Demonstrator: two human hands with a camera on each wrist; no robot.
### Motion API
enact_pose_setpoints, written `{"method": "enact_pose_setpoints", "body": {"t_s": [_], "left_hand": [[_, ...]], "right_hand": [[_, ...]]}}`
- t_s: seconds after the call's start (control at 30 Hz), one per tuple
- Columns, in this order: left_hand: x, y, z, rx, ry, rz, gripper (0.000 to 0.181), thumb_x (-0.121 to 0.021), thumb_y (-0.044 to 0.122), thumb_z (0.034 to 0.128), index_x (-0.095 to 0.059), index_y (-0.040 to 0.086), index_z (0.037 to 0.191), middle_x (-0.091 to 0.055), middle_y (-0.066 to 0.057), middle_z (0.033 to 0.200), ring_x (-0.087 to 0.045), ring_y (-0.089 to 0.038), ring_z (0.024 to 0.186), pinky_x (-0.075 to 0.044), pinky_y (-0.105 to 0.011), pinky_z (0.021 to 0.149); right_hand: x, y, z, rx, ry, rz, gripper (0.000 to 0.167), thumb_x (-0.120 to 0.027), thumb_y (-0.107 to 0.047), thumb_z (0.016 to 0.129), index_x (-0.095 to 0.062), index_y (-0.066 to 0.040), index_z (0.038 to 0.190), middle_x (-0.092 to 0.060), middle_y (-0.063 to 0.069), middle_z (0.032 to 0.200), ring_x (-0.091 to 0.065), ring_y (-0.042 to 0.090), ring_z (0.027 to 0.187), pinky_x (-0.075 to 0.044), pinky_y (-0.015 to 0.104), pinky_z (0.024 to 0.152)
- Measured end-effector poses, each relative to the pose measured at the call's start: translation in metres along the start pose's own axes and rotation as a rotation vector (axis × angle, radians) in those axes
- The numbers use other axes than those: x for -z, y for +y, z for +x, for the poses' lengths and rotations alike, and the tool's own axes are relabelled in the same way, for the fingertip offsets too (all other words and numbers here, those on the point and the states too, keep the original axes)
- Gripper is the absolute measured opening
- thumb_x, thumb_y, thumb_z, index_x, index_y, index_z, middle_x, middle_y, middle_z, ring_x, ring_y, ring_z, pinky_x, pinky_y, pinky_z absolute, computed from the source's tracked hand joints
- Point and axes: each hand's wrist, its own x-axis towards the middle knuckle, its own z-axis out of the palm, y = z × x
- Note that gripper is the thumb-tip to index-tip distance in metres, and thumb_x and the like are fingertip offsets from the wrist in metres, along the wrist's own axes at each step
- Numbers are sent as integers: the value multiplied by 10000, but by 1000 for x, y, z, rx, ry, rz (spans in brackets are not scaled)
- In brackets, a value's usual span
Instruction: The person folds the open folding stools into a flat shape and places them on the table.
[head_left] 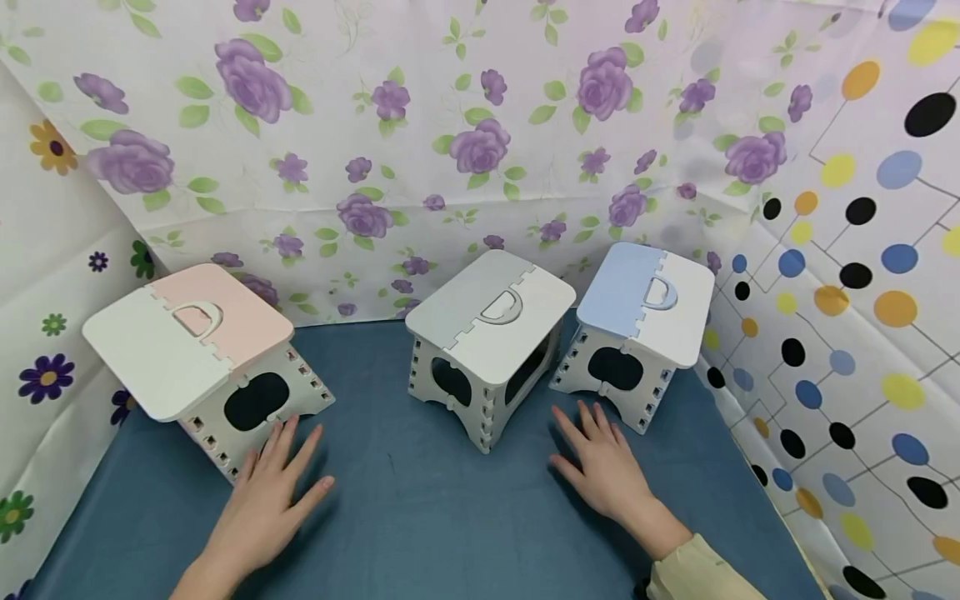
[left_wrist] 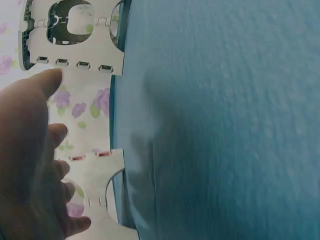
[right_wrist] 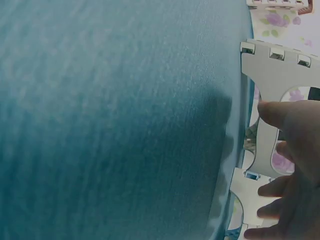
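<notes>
Three folding step stools stand unfolded on a blue cloth. The pink and white stool (head_left: 187, 333) is at the left, the grey and white stool (head_left: 491, 317) in the middle, the blue and white stool (head_left: 645, 304) at the right. My left hand (head_left: 262, 504), fingers spread, is in front of the pink stool; its fingertips overlap the stool's lower edge in the head view, and contact cannot be told. My right hand (head_left: 603, 467), fingers also spread, hovers in front of the gap between the grey and blue stools. Neither hand holds anything. Both wrist views show stool legs beyond the fingers.
The blue cloth (head_left: 435, 517) covers the table. A floral curtain (head_left: 420, 150) hangs close behind the stools. A dotted curtain (head_left: 847, 333) bounds the right side, and a white flowered sheet (head_left: 52, 442) the left.
</notes>
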Motion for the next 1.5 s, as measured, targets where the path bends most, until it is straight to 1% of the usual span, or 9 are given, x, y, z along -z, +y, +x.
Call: {"method": "enact_pose_setpoints", "body": {"t_s": [0.37,0.47,0.6,0.8,0.93,1.07,1.2,1.3,1.5], "left_hand": [[19,0,-11,48,192,-35,499,-625,467,1089,-725,73,1378,-614,-213,1486,-620,-488,1273,-485,-710,974],[23,-3,-14,93,236,-38,415,-627,425,1095,-779,89,1284,-742,-182,1268,-735,-352,947,-582,-573,756],[27,-12,-17,135,301,-37,326,-663,351,1082,-821,72,1136,-784,-117,973,-620,-165,653,-487,-412,534],[32,-34,-26,194,423,-24,282,-676,292,1070,-795,125,877,-612,36,665,-499,-94,561,-395,-342,504],[39,-51,-31,306,508,-34,356,-632,272,1082,-732,142,766,-513,47,590,-413,-88,521,-315,-314,491],[48,-72,-29,506,510,-79,382,-571,295,1094,-732,74,828,-608,-66,659,-497,-172,563,-345,-331,514],[52,-91,-19,662,451,-191,402,-508,297,1107,-697,-41,1217,-705,-261,1125,-667,-373,923,-482,-459,734],[52,-102,-12,710,421,-278,497,-463,278,1123,-538,-81,1457,-565,-334,1421,-578,-494,1231,-463,-605,954],[54,-122,5,745,401,-373,627,-396,327,1142,-311,-53,1633,-381,-327,1624,-456,-531,1410,-404,-661,1079]], "right_hand": [[5,-6,3,112,225,31,328,-740,-286,1035,-770,-144,1330,-721,125,1349,-669,335,1272,-559,573,985],[5,-7,3,109,242,40,258,-740,-276,1035,-805,-164,1258,-766,67,1252,-734,270,1136,-604,518,894],[4,-9,2,73,232,65,213,-734,-266,1041,-821,-186,1219,-790,16,1185,-766,209,1017,-625,471,776],[0,-13,-1,49,209,82,186,-735,-263,1040,-836,-199,1183,-800,-4,1155,-773,168,961,-624,425,717],[-2,-14,-2,50,207,86,174,-748,-259,1032,-842,-211,1170,-803,-12,1135,-773,154,943,-623,415,706],[-4,-12,-2,48,197,93,169,-755,-252,1027,-843,-220,1167,-805,-22,1117,-769,144,929,-621,410,707],[-5,-10,-2,46,192,96,163,-762,-249,1022,-845,-226,1160,-806,-29,1102,-765,132,913,-618,402,712],[-6,-11,-1,52,190,97,156,-764,-248,1021,-846,-223,1151,-806,-31,1094,-763,125,909,-618,396,715],[-5,-12,1,66,182,103,150,-764,-237,1021,-846,-216,1144,-806,-36,1095,-760,108,900,-612,365,699]]}}
